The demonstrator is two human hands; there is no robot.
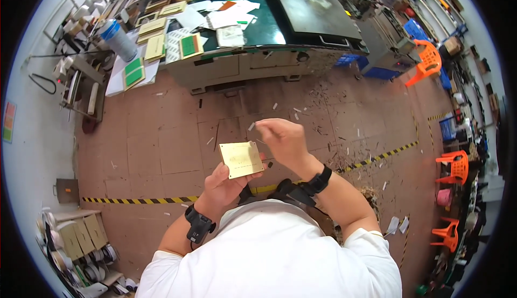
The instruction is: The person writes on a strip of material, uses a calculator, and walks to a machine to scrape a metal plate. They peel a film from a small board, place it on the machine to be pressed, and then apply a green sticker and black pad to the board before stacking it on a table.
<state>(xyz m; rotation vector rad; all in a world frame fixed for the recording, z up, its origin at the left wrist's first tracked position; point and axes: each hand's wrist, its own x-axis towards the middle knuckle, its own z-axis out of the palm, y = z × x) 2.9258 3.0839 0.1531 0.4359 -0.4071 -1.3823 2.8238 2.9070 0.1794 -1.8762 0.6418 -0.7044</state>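
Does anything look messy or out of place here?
Yes, the floor. Small scraps are strewn across it, thickest near the right part of the green-topped table, and white sheets lie at lower right. It looks odd because none is gathered up. The gold-coloured plate in the left hand shows no obvious damage.

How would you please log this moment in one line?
left hand: holding gold plate; right hand: half-curled beside it; floor: scattered scraps
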